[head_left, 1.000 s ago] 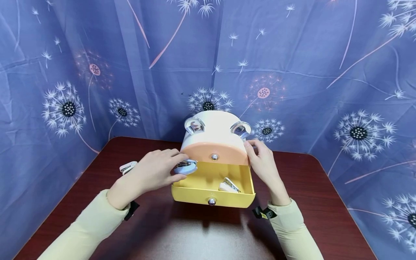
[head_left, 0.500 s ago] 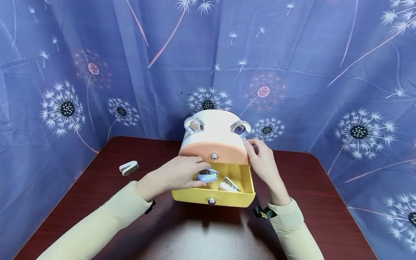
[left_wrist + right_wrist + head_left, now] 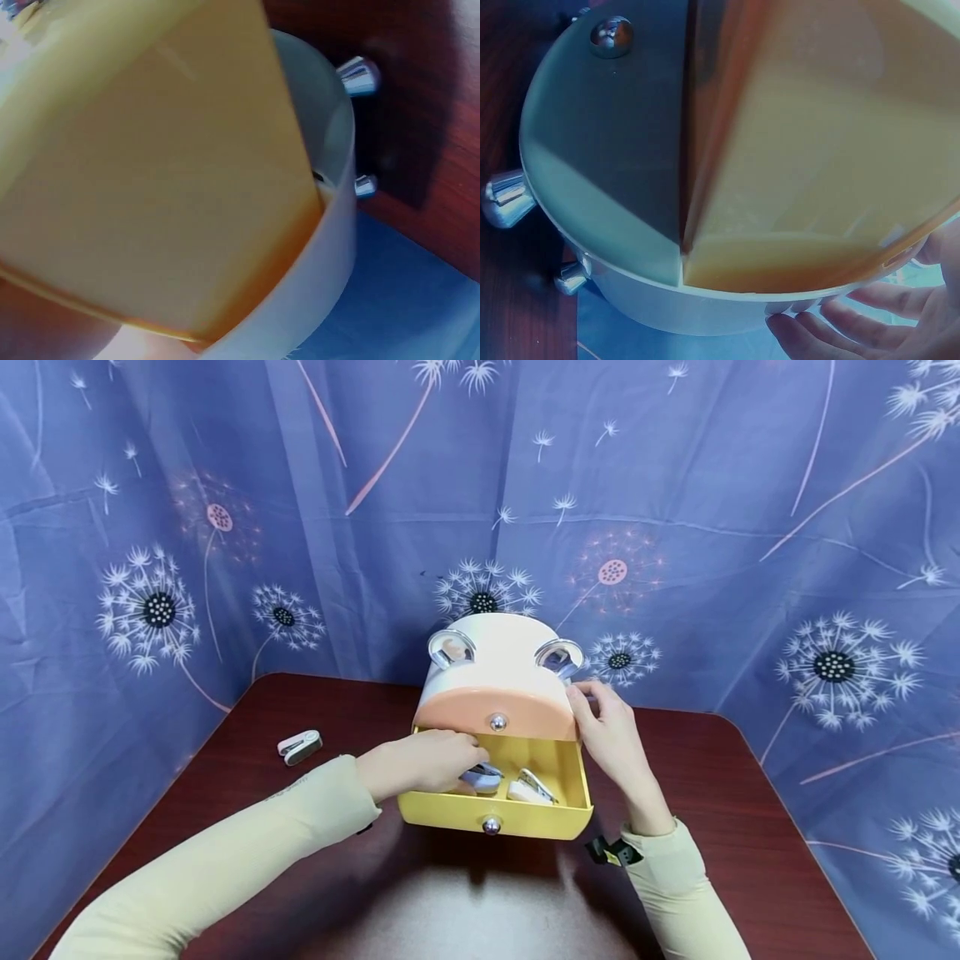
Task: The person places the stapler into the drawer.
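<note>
My left hand (image 3: 431,762) reaches into the open yellow drawer (image 3: 491,816) and holds a small light-blue stapler (image 3: 483,779) low between thumb and fingers. The palm and knuckles hide the stapler's left end. Right of it in the drawer lies a white stapler (image 3: 531,787). My right hand (image 3: 611,735) touches the right side of the white rounded drawer box (image 3: 498,647); its fingers (image 3: 870,330) lie against the outer wall in the right wrist view. The left wrist view shows mostly the drawer's underside (image 3: 165,165).
Another white stapler (image 3: 300,747) lies on the dark red table (image 3: 360,693), left of the box. The box has a closed peach upper drawer (image 3: 457,710) with a silver knob (image 3: 497,722). A blue dandelion-print curtain (image 3: 375,552) hangs behind the table.
My left hand has carried the light-blue stapler rightward and down into the drawer, beside the white stapler. The right hand stays at the box's side.
</note>
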`<state>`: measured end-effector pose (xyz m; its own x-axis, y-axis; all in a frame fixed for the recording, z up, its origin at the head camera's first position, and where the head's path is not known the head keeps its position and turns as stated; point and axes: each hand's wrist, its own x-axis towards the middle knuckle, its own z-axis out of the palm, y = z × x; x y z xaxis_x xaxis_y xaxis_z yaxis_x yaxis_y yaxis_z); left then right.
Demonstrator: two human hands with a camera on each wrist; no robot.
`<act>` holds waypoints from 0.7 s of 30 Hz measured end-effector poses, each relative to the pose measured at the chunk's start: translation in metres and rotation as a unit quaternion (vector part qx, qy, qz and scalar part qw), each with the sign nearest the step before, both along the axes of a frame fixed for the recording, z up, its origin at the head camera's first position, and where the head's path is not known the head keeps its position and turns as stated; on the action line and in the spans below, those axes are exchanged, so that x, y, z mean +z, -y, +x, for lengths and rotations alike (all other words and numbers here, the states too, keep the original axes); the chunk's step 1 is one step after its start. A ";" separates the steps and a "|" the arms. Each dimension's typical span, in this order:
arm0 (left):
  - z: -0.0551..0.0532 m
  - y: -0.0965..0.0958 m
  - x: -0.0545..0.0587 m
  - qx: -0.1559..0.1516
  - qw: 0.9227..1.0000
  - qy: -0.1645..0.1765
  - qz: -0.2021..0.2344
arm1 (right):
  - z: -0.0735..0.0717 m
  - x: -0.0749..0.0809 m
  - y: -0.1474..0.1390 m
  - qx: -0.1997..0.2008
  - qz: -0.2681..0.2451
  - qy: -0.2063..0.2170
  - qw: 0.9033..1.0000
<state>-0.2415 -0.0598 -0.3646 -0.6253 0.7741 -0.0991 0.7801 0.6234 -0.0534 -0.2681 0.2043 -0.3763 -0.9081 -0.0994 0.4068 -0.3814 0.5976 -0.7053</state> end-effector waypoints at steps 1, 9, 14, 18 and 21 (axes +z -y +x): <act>0.000 -0.001 -0.001 -0.002 1.000 -0.005 -0.001 | 0.000 0.000 0.000 0.000 0.000 0.000 1.000; -0.002 -0.003 -0.006 -0.023 0.999 -0.046 -0.006 | 0.002 -0.001 0.000 0.000 0.000 -0.004 1.000; -0.001 -0.001 -0.004 -0.018 0.999 -0.027 0.008 | 0.001 0.000 0.001 0.000 0.001 -0.006 1.000; -0.001 0.002 -0.005 -0.032 0.999 -0.022 0.023 | 0.000 0.000 0.001 -0.003 0.004 -0.007 1.000; -0.002 0.004 -0.003 -0.014 0.999 0.016 0.030 | 0.000 0.000 0.001 -0.007 0.007 -0.007 1.000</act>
